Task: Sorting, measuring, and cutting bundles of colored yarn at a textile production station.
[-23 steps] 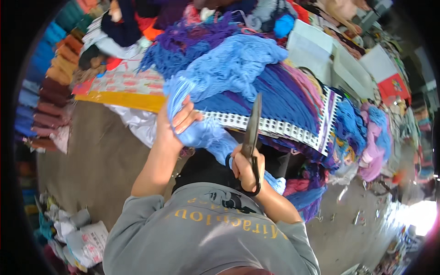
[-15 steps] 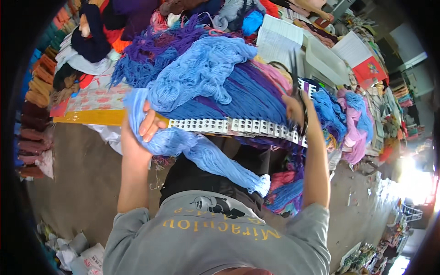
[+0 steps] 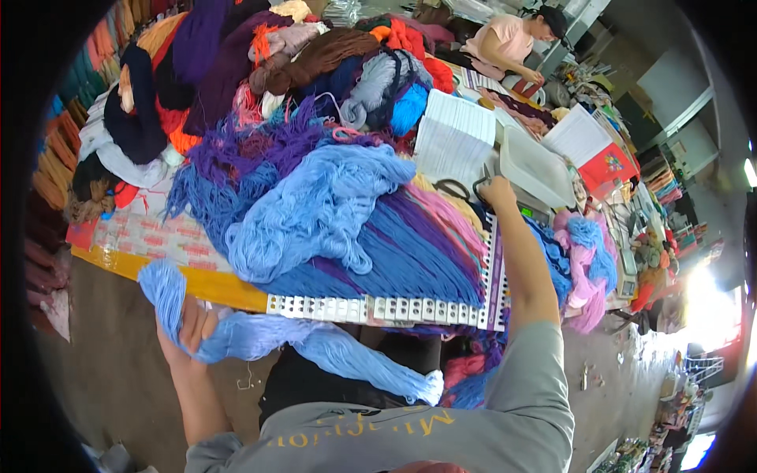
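Observation:
My left hand is closed round a light blue hank of yarn, off the table's near edge; one end loops over the hand, the cut-looking end hangs to the right over my lap. My right hand reaches far right, its fingers closed on scissors beside an open booklet. Dark scissor-like handles lie just left of it. Between my arms, a loose light blue yarn heap rests on blue and purple strands, which run to white strips with holes.
Many yarn hanks, such as a brown one, are piled at the back. A clear plastic tray and a red booklet stand at right. Another person works at the far right. Yellow edging runs along the table's front left.
My right hand has moved away from me with the scissors, from the strips to beside the booklet. My left hand has shifted left with the hank. The view has tilted up.

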### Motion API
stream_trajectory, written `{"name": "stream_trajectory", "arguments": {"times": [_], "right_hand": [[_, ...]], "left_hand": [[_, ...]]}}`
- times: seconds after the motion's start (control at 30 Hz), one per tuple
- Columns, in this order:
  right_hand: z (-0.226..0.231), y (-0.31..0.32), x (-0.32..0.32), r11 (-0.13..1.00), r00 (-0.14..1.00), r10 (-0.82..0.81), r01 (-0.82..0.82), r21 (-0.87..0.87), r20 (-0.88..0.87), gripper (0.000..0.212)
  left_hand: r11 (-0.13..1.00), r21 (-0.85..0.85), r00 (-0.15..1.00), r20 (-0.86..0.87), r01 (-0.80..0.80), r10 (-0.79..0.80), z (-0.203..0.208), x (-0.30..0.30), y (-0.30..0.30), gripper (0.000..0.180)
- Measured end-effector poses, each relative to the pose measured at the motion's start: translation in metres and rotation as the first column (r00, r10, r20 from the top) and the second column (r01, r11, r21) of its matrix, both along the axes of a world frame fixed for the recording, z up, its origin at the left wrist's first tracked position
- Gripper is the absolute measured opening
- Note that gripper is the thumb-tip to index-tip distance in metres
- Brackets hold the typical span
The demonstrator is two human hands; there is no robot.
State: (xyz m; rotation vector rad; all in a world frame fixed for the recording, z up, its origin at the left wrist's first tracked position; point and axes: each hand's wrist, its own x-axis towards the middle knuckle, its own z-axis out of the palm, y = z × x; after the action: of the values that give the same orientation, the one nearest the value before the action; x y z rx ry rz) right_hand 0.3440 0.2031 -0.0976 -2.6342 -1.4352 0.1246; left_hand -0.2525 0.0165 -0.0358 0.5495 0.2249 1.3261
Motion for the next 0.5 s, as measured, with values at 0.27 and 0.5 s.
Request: {"name": "stream_trajectory", "arguments": {"times": [0.27,0.5], "right_hand": [[-0.018,0.012,0.018,0.999,0.997,-0.049,0.049,-0.003,0.052,0.034],[0.058,-0.059,-0.139,0.663,0.682,0.635,-0.241,0.709,-0.362,0.029]], "left_hand": [[0.985,0.118,0.992,-0.021,-0.123,0.126,0.02,0.001,0.012,0.036],[0.83,0.487,0.951,-0.007,0.274,-0.31,0.086,0.026,0.018,0.031]]}}
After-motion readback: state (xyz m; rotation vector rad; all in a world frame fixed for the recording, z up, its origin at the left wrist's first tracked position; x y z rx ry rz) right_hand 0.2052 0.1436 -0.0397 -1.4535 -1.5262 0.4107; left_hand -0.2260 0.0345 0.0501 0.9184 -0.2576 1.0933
